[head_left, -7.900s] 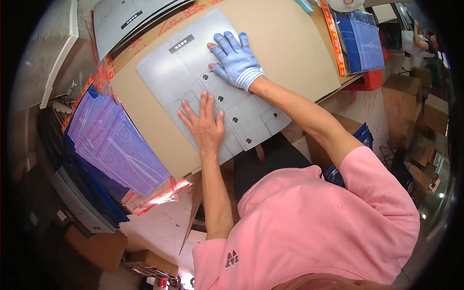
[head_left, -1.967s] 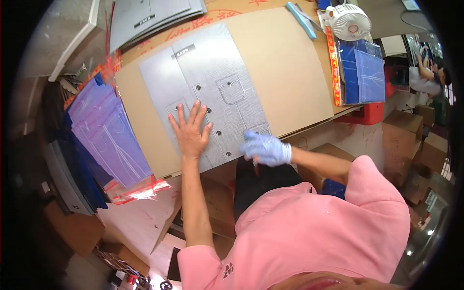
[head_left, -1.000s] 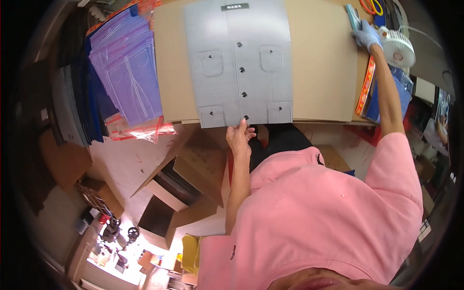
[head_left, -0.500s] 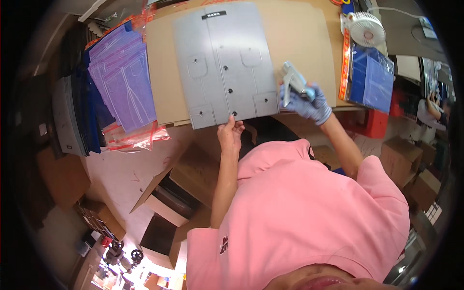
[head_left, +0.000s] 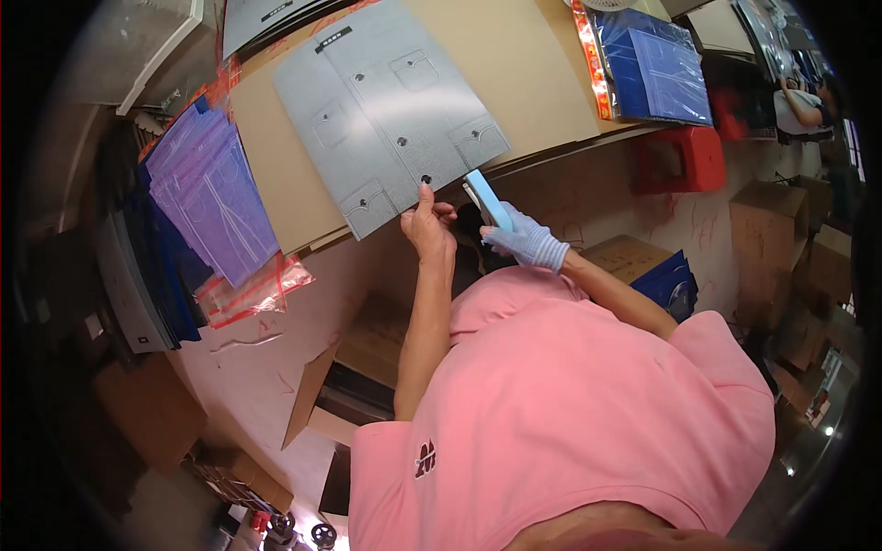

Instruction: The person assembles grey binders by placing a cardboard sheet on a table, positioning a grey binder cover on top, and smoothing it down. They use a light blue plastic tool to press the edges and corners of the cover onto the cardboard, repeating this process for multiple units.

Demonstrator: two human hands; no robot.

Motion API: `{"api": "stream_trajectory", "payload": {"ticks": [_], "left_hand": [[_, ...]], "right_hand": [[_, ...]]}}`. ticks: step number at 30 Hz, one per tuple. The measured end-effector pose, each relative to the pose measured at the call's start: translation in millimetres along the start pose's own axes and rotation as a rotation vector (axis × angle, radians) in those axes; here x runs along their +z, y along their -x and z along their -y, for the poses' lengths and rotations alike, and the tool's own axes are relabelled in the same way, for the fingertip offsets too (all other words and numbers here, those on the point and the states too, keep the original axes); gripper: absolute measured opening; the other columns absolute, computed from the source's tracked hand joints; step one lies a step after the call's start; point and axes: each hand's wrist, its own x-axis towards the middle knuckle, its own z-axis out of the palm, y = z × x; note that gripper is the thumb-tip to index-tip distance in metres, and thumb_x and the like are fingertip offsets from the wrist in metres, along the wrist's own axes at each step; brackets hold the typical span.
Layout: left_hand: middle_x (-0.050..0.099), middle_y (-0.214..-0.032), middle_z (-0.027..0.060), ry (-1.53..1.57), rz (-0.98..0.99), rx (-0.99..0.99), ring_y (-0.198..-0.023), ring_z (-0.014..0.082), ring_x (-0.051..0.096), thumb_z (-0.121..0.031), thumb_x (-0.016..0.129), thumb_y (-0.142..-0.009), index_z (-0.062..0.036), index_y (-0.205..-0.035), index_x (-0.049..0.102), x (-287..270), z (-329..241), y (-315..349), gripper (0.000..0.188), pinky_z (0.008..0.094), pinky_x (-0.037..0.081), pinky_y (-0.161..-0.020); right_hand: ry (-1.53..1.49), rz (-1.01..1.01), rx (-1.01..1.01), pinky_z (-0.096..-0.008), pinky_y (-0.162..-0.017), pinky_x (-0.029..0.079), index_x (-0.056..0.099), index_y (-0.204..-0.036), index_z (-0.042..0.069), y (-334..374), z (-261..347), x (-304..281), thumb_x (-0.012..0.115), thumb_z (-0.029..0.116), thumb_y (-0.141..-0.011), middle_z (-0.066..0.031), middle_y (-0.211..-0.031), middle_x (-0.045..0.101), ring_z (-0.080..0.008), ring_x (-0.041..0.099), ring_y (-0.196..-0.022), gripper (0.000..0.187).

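Note:
A flat grey sheet (head_left: 386,119) printed like a jacket, with dark buttons and pockets, lies tilted on brown cardboard, its near edge overhanging. My bare left hand (head_left: 429,226) pinches that near edge, thumb on top by the lowest button, the other fingers partly hidden beneath. In my right hand (head_left: 531,241), which wears a pale blue-grey knitted glove, is a light-blue stapler (head_left: 490,200). Its tip is close to the sheet's near right corner; I cannot tell whether they touch.
Brown cardboard (head_left: 537,78) covers the table. Purple printed pieces (head_left: 211,197) lie at left over dark folders. A blue bagged pack (head_left: 657,69) sits at the back right, above a red stool (head_left: 684,161). Open cartons (head_left: 367,354) stand below.
The stapler has come down and left, from over the cardboard to near the sheet's corner. The grey sheet has turned counterclockwise in view, with my left hand still on its near edge.

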Motion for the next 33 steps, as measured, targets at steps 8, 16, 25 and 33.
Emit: {"api": "stream_trajectory", "payload": {"ticks": [8, 16, 25, 33], "left_hand": [[0.054, -0.062, 0.0041, 0.004, -0.002, -0.028, -0.041, 0.0159, 0.05, -0.016, 0.068, -0.085, -0.0037, -0.085, 0.056, 9, -1, 20, 0.017, 0.0295, 0.039, -0.035], [0.053, -0.06, 0.0067, 0.003, 0.004, -0.033, -0.039, 0.0157, 0.047, -0.017, 0.064, -0.088, 0.0002, -0.091, 0.05, 3, 11, 15, 0.023, 0.0279, 0.039, -0.034], [0.052, -0.073, 0.0081, 0.11, -0.147, -0.094, -0.058, 0.0195, 0.055, -0.021, 0.059, -0.09, -0.0006, -0.094, 0.047, -18, 0, 8, 0.024, 0.0311, 0.043, -0.044], [0.057, -0.069, 0.0072, 0.082, -0.134, -0.17, -0.054, 0.0173, 0.054, -0.017, 0.065, -0.086, -0.0023, -0.084, 0.058, -13, 4, 6, 0.017, 0.0285, 0.042, -0.043]], "right_hand": [[0.221, -0.126, -0.024, -0.044, -0.085, 0.045, 0.046, -0.12, 0.004, -30, 11, 14, 0.059, 0.048, -0.08, -0.0244, -0.105, 0.061, -0.0409, 0.059, -0.099, 0.061], [0.055, -0.134, 0.043, -0.0358, -0.052, 0.05, 0.052, -0.099, 0.003, -28, 25, 16, 0.062, 0.034, -0.081, -0.0126, -0.073, 0.06, -0.0222, 0.06, -0.057, 0.038], [0.079, -0.063, 0.074, -0.0316, -0.047, 0.048, 0.05, -0.102, 0.003, -24, 34, 9, 0.063, 0.032, -0.081, -0.0082, -0.071, 0.058, -0.0173, 0.057, -0.052, 0.038], [0.202, -0.01, 0.072, -0.0361, -0.059, 0.051, 0.05, -0.108, 0.002, -31, 37, 26, 0.063, 0.035, -0.078, -0.0163, -0.083, 0.062, -0.0249, 0.063, -0.066, 0.046]]}}
